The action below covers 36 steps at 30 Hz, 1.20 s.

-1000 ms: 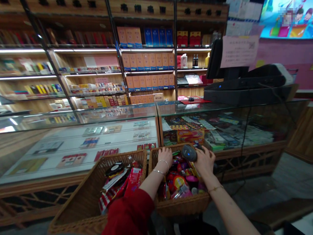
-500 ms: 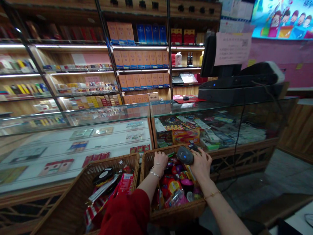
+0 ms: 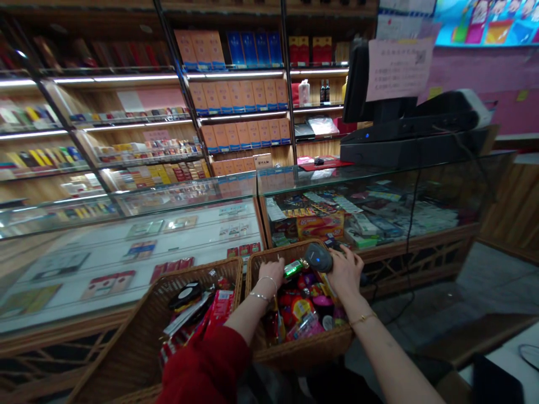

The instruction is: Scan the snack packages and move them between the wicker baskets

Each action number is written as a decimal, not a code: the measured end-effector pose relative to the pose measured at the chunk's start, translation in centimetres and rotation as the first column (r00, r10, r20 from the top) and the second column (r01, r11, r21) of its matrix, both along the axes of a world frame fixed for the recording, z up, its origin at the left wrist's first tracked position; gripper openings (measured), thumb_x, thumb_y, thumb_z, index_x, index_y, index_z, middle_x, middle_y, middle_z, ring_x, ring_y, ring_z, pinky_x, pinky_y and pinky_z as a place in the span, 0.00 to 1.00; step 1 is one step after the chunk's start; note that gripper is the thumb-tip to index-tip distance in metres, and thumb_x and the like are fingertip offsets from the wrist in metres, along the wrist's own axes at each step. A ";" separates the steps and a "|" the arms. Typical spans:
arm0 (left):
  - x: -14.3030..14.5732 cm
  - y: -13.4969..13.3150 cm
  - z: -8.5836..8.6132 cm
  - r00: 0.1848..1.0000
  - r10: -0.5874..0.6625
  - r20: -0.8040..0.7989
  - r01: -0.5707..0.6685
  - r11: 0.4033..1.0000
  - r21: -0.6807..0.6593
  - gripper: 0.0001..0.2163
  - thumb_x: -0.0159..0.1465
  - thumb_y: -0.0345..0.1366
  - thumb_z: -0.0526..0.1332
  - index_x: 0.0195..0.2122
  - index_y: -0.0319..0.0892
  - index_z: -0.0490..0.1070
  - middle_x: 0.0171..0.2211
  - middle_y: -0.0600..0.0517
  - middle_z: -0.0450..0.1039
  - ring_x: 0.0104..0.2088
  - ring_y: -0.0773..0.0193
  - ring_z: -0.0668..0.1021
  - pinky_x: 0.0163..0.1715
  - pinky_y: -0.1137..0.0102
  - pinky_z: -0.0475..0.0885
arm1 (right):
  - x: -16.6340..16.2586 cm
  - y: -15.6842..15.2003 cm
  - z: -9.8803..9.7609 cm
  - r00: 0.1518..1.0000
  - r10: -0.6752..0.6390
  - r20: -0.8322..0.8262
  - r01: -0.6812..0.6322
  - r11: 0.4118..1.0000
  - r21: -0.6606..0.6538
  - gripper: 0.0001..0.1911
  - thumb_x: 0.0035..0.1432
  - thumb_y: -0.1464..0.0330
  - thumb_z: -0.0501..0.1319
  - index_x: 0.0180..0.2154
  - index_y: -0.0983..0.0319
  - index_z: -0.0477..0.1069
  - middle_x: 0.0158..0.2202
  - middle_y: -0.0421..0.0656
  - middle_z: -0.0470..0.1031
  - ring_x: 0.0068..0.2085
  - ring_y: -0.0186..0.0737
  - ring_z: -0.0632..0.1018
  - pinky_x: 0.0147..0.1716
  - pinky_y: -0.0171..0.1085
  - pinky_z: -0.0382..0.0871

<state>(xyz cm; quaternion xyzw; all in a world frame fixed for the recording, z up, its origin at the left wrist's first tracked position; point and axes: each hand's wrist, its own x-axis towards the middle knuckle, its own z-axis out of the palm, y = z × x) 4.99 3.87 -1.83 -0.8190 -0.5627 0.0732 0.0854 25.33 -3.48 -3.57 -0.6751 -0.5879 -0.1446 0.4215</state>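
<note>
My right hand (image 3: 346,273) is wrapped round a grey handheld barcode scanner (image 3: 319,257), held over the far end of the right wicker basket (image 3: 303,350). My left hand (image 3: 270,271) is closed on a small green packet (image 3: 293,267) lifted just above the heap of colourful snack packets (image 3: 301,311) in that basket. The scanner's head sits right beside the green packet. A red sleeve (image 3: 206,370) covers my left upper arm.
A second wicker basket (image 3: 126,359) with red packets and a black round tin stands to the left. Behind both runs a glass display counter (image 3: 168,224) with a till and monitor (image 3: 404,129) on its right end. Shelves of boxed goods line the back wall.
My left hand has lifted a green packet out of the heap toward the scanner. The view has drifted slightly, and my right hand stays on the scanner.
</note>
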 end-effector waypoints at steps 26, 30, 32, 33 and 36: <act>-1.6 -1.0 3.1 0.939 -0.324 -0.114 0.342 0.859 0.381 0.18 0.67 0.27 0.51 0.56 0.38 0.70 0.44 0.42 0.79 0.45 0.54 0.79 0.62 0.47 0.57 | 0.0 0.2 -0.4 1.000 0.014 -0.015 -0.014 1.000 -0.016 0.14 0.53 0.74 0.56 0.39 0.58 0.76 0.47 0.44 0.80 0.59 0.48 0.65 0.54 0.49 0.48; -4.2 -1.5 3.7 0.924 -0.372 -0.090 0.361 0.770 0.526 0.18 0.67 0.28 0.52 0.57 0.41 0.69 0.50 0.44 0.77 0.50 0.55 0.77 0.65 0.47 0.54 | 0.0 0.2 -0.6 1.000 0.014 -0.002 -0.014 1.000 0.000 0.14 0.53 0.74 0.55 0.39 0.58 0.75 0.46 0.43 0.81 0.58 0.47 0.65 0.54 0.49 0.48; -5.6 -2.0 3.6 0.923 -0.379 -0.064 0.345 0.744 0.572 0.19 0.67 0.28 0.52 0.57 0.44 0.69 0.52 0.45 0.77 0.53 0.55 0.76 0.66 0.47 0.50 | 0.0 0.3 -0.7 1.000 0.013 0.000 -0.013 1.000 0.016 0.13 0.53 0.74 0.55 0.39 0.58 0.75 0.46 0.43 0.81 0.58 0.47 0.65 0.54 0.48 0.48; -6.2 -2.2 3.6 0.925 -0.378 -0.049 0.332 0.736 0.591 0.19 0.67 0.28 0.52 0.58 0.45 0.69 0.53 0.46 0.76 0.53 0.55 0.76 0.67 0.46 0.48 | 0.0 0.3 -0.8 1.000 0.012 0.003 -0.012 1.000 0.022 0.13 0.53 0.73 0.55 0.39 0.58 0.75 0.45 0.43 0.81 0.58 0.47 0.65 0.54 0.48 0.48; -7.9 -2.6 3.3 0.932 -0.362 0.002 0.281 0.727 0.627 0.20 0.66 0.28 0.52 0.58 0.46 0.69 0.54 0.46 0.76 0.54 0.55 0.76 0.67 0.46 0.46 | 0.0 0.3 -1.0 1.000 0.010 0.022 -0.011 1.000 0.029 0.13 0.53 0.73 0.56 0.39 0.58 0.75 0.45 0.43 0.81 0.58 0.47 0.66 0.53 0.48 0.48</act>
